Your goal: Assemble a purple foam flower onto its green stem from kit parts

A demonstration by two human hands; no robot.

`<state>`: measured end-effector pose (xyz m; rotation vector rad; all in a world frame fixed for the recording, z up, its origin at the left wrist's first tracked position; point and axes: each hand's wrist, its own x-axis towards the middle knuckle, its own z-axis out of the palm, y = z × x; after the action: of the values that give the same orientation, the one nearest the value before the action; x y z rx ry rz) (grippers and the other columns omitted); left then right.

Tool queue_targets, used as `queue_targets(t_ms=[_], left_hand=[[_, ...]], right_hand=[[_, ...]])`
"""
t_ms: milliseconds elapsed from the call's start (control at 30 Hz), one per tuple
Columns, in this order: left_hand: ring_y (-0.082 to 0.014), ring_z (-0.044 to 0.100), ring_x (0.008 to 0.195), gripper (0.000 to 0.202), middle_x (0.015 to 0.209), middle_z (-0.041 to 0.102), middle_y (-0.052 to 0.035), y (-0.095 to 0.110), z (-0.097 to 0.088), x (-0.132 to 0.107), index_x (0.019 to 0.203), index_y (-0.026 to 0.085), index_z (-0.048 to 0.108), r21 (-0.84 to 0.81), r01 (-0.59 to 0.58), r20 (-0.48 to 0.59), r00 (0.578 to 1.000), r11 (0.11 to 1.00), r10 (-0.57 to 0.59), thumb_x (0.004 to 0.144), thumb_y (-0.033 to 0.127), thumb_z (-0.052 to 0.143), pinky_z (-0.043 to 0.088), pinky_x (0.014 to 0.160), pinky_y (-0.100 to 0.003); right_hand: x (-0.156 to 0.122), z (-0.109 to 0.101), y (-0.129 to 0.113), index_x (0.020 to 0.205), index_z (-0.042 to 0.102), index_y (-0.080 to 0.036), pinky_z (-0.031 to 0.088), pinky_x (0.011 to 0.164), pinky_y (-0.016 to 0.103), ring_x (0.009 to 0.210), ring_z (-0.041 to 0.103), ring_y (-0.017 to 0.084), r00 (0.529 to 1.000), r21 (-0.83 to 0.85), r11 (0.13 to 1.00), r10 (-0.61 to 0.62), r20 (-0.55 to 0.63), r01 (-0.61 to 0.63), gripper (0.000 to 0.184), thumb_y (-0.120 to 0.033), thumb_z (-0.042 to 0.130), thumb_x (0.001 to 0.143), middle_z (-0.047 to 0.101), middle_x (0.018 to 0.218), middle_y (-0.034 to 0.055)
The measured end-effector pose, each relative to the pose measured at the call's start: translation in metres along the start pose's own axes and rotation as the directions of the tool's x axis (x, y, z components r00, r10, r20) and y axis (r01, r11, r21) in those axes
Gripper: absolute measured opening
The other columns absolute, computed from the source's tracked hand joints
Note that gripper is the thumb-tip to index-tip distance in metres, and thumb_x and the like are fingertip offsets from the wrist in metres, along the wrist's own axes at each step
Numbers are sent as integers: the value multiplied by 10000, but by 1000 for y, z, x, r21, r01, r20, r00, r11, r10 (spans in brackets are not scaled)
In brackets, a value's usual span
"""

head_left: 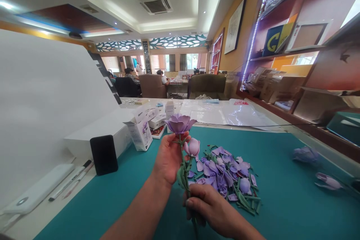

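Note:
An artificial flower (180, 123) with an open purple bloom stands upright between my hands. Lower on its green stem sits a paler, closed bud (192, 147), with green leaves below. My left hand (169, 157) is closed around the upper stem, just under the open bloom. Further down, my right hand (202, 203) grips the stem between thumb and fingers. Right of the flower, a pile of loose purple petals and green stem pieces (225, 174) lies on the teal mat (287, 202).
White boxes (140, 131) stand behind at left, near an upright black panel (104, 154). Pens (70, 182) and a white device (39, 191) lie along the left edge. Other purple flowers (305, 154) rest at the far right. Clear plastic sheeting (225, 112) covers the back. People sit further off.

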<state>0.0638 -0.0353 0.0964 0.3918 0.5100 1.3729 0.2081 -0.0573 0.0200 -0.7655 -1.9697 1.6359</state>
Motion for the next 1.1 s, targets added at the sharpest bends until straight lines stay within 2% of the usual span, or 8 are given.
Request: queue_targets(t_ms=[267,433,567,667,733,867,933,1100], left_hand=[[-112,545,514,262,758,680,-55,-1,2,-6,833,122,715,60,-1,54,999,998,-3,738,330,587,401,407,-207],[-133,567,608,271,806,681,-61,1,9,-6,857,120,721,113,-36,108,994,993,24,792,338,573,420,453,-216],[-189,579,896,256,1032,666,-54,9,12,-4,902,179,701,168,-199,177,970,966,169,857,365,532,467,614,-249],[-232,522,1053,296,1113,635,-55,21,11,-2,936,213,682,269,-276,189,955,923,230,868,439,503,460,703,-294],[-232,499,1084,283,1115,622,-49,31,13,-1,957,228,675,342,-337,197,938,877,284,856,446,526,446,729,-295],[-207,538,948,258,960,627,-37,47,24,-4,885,217,675,444,-491,276,871,750,406,803,452,605,425,698,-270],[-192,550,828,303,847,617,-31,54,33,-10,910,203,669,516,-530,333,848,673,412,793,476,611,410,659,-265],[-158,530,659,336,732,605,-21,65,50,-29,1024,169,628,696,-492,361,869,523,338,816,426,572,394,628,-262]], right_hand=[[-2,-2,1,697,510,-173,361,484,170,522,477,81,1000,-100,995,-26,2,26,117,-223,486,801,568,648,-6],[-2,-7,-5,695,510,-177,366,473,176,506,486,88,1000,-141,990,-7,-11,5,127,-208,461,808,539,623,-16],[3,-17,-15,712,516,-187,366,496,187,512,497,94,986,-289,956,-90,-142,46,169,-229,429,851,557,629,-19],[9,-24,-20,702,510,-195,367,579,203,618,541,115,935,-513,857,-217,-280,45,197,-240,427,875,604,683,-4],[14,-27,-20,699,500,-198,359,605,215,648,550,127,905,-592,806,-265,-333,18,221,-252,410,893,619,693,2],[21,-28,-11,722,491,-198,351,589,224,617,548,131,875,-617,787,-299,-380,1,253,-279,364,926,622,686,8],[23,-28,-6,738,485,-199,347,587,227,634,557,139,870,-639,768,-330,-367,22,246,-275,356,932,626,700,16],[25,-26,10,741,466,-209,327,576,227,626,542,139,828,-685,724,-431,-358,80,233,-276,350,931,594,686,7]])
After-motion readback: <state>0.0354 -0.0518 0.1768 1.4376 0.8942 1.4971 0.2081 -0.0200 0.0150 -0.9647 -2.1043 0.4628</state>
